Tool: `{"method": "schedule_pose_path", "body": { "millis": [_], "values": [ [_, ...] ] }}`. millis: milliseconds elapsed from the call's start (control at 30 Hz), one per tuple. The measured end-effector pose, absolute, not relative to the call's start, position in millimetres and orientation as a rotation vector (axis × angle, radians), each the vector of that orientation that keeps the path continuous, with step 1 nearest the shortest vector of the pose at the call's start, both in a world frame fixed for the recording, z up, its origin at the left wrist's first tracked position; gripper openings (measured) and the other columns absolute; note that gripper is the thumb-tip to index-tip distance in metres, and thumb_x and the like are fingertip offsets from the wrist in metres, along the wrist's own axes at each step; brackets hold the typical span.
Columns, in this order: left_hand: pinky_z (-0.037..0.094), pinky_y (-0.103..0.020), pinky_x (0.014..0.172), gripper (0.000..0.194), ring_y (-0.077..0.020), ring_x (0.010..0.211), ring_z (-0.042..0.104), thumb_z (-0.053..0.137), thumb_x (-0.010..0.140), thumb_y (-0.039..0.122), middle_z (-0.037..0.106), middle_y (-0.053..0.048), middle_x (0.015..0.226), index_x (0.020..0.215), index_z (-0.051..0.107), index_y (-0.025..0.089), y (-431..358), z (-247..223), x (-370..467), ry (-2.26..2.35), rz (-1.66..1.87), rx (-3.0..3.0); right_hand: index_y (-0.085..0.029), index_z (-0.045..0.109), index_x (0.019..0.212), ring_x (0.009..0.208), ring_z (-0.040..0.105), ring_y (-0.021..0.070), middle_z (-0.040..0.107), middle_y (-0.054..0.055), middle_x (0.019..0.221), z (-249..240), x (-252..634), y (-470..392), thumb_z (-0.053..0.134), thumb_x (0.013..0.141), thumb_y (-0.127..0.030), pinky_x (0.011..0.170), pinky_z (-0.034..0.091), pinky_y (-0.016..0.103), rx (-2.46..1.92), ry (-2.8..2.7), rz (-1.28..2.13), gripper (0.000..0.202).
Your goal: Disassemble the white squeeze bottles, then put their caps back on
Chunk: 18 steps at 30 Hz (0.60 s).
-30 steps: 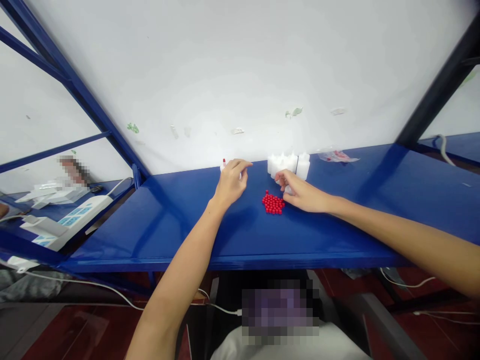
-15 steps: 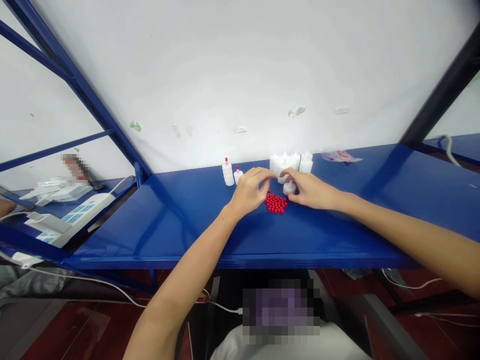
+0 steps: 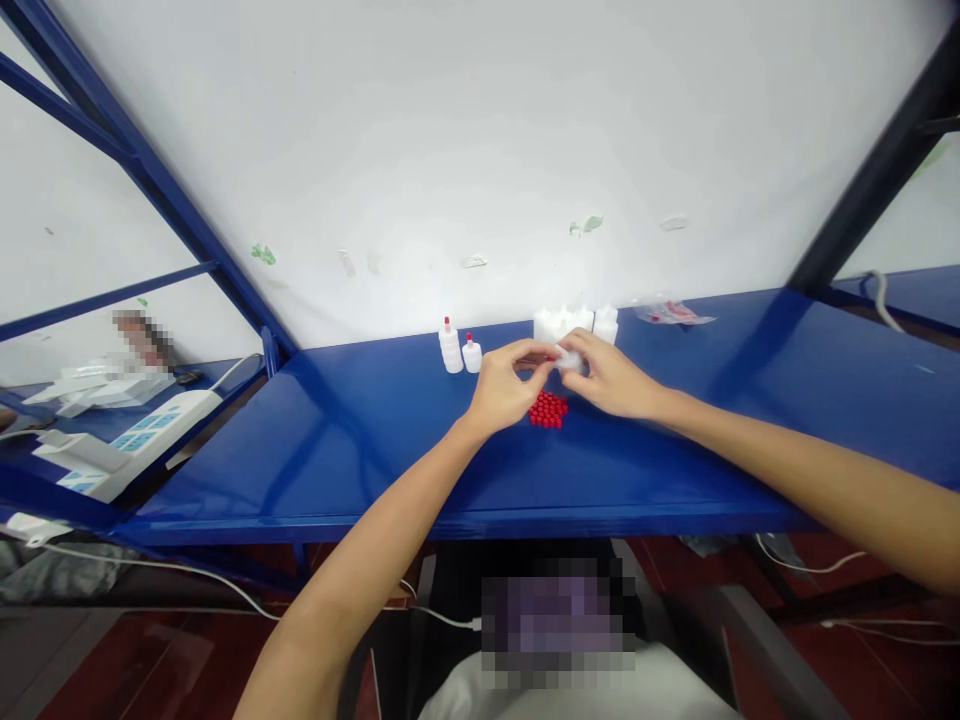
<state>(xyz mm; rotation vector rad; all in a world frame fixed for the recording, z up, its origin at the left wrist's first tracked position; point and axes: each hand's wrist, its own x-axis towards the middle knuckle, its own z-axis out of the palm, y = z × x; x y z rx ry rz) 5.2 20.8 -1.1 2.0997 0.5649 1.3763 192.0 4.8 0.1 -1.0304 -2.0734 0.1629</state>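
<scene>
My right hand (image 3: 611,375) is closed round a small white squeeze bottle (image 3: 571,361), which is tilted with its top toward the left. At that tip my left hand (image 3: 514,380) pinches a red cap (image 3: 553,358) between thumb and fingers. Cap and bottle tip meet or nearly meet; the exact contact is blurred. Just below both hands lies a pile of small red caps (image 3: 548,409) on the blue table (image 3: 360,430). Left of my hands stand white bottles with red caps, a taller stack (image 3: 450,350) and a single one (image 3: 471,355).
Behind my hands, several white bottles (image 3: 562,324) without red caps stand close to the wall (image 3: 480,150). A clear plastic bag (image 3: 675,313) with red bits lies at the back right. A power strip (image 3: 142,445) sits left, beyond the blue frame post (image 3: 187,210).
My right hand has lifted the white bottle off the table and tilted it left. My left hand now has a red cap at the bottle's tip. The view has shifted slightly.
</scene>
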Motion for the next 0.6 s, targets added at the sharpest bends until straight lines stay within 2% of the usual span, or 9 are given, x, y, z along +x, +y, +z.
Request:
{"method": "schedule_pose_path", "body": {
  "millis": [133,233,333,433,533,600],
  "values": [
    [0.06,-0.03,0.086,0.012,-0.0132,0.089,0.071,0.063,0.086,0.01,0.075,-0.006,0.095,0.095,0.07,0.015,20.1,1.7,5.8,0.546,1.357,2.02,-0.02,0.053,0.086,0.084,0.055,0.0212,0.056,0.005,0.091,2.5,189.6,2.1,0.051,0.074,-0.017,0.078,0.044,0.035,-1.013,-2.022,0.234,0.012],
    [0.06,-0.029,0.084,0.013,-0.0126,0.087,0.071,0.065,0.085,0.01,0.075,-0.006,0.095,0.096,0.07,0.015,20.8,1.1,6.7,0.548,1.35,2.005,-0.02,0.053,0.08,0.066,0.049,0.0173,0.055,0.001,0.073,4.2,188.9,-0.1,0.051,0.077,-0.022,0.065,0.039,0.031,-1.103,-1.993,0.355,0.004],
    [0.061,-0.029,0.082,0.012,-0.0132,0.088,0.071,0.065,0.085,0.011,0.075,-0.006,0.096,0.096,0.07,0.015,21.4,-0.2,7.8,0.554,1.325,2.004,-0.02,0.053,0.076,0.058,0.043,0.0151,0.049,-0.002,0.061,4.4,189.2,-1.5,0.049,0.079,-0.028,0.058,0.033,0.03,-1.138,-1.979,0.468,0.01],
    [0.061,-0.03,0.082,0.01,-0.0138,0.089,0.072,0.064,0.087,0.012,0.075,-0.007,0.097,0.095,0.069,0.015,21.5,-0.5,7.9,0.543,1.303,2.018,-0.02,0.051,0.076,0.06,0.045,0.0155,0.051,-0.002,0.063,3.3,190.0,-2.1,0.049,0.078,-0.028,0.059,0.035,0.03,-1.044,-1.99,0.56,0.009],
    [0.062,-0.032,0.084,0.011,-0.0153,0.091,0.073,0.064,0.088,0.014,0.076,-0.008,0.099,0.098,0.067,0.015,21.1,0.0,6.6,0.529,1.25,2.039,-0.021,0.051,0.088,0.064,0.047,0.0153,0.054,-0.002,0.071,1.7,190.9,-2.3,0.051,0.078,-0.025,0.061,0.039,0.029,-0.914,-1.974,0.7,0.011],
    [0.061,-0.033,0.085,0.015,-0.0163,0.092,0.073,0.065,0.088,0.015,0.076,-0.008,0.101,0.103,0.067,0.016,20.4,0.8,5.5,0.516,1.19,2.044,-0.021,0.05,0.094,0.065,0.048,0.0148,0.054,-0.003,0.073,1.2,190.8,-2.6,0.053,0.082,-0.026,0.062,0.04,0.029,-0.849,-1.942,0.809,0.013]
  ]
}}
